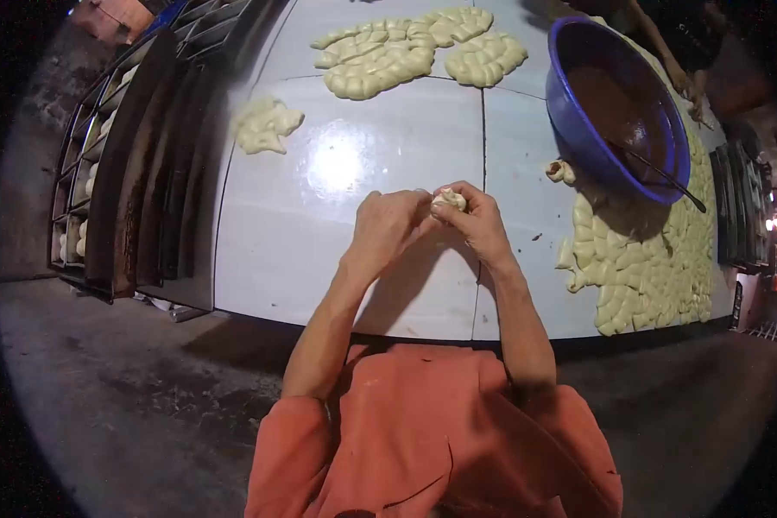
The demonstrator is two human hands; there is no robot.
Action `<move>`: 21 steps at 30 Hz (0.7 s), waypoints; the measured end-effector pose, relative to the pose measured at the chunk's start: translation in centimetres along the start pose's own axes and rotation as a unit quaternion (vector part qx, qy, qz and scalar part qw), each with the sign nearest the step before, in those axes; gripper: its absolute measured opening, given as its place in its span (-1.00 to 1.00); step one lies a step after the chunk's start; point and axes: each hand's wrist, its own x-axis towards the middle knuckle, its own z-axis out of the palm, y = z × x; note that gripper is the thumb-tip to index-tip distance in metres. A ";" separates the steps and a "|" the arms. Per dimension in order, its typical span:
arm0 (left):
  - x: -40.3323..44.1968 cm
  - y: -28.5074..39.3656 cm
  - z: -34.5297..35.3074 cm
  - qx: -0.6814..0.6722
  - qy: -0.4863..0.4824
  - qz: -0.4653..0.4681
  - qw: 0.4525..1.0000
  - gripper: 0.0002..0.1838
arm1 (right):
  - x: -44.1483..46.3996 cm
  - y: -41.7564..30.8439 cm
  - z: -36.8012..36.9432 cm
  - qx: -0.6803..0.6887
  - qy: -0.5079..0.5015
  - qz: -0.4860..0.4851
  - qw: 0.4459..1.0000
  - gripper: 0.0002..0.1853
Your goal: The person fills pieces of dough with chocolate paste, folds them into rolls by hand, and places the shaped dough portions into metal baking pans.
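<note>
Above the white tiled table, my right hand (478, 226) grips a small pale piece of dough (449, 201), its gathered top showing between thumb and fingers. My left hand (389, 224) meets it from the other side, fingers curled in and tips at the dough's edge; the fingertips are partly hidden. To the right lies a small piece of dough with brown filling (560, 171), beside a blue basin (565, 112) of brown paste. A dark-handled spoon (656, 171) rests in the basin.
Many flattened dough pieces (639, 268) cover the table's right side. More dough pieces (380, 60) lie at the back, with a smaller clump (268, 125) at the left. A rack with dark trays (134, 164) stands left. Another person's hand (689, 91) is beyond the basin.
</note>
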 end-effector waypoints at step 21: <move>1.6 2.2 2.2 -0.217 -0.008 0.033 0.976 -0.42 | -3.9 0.6 -3.0 0.264 0.034 0.046 0.963 -0.62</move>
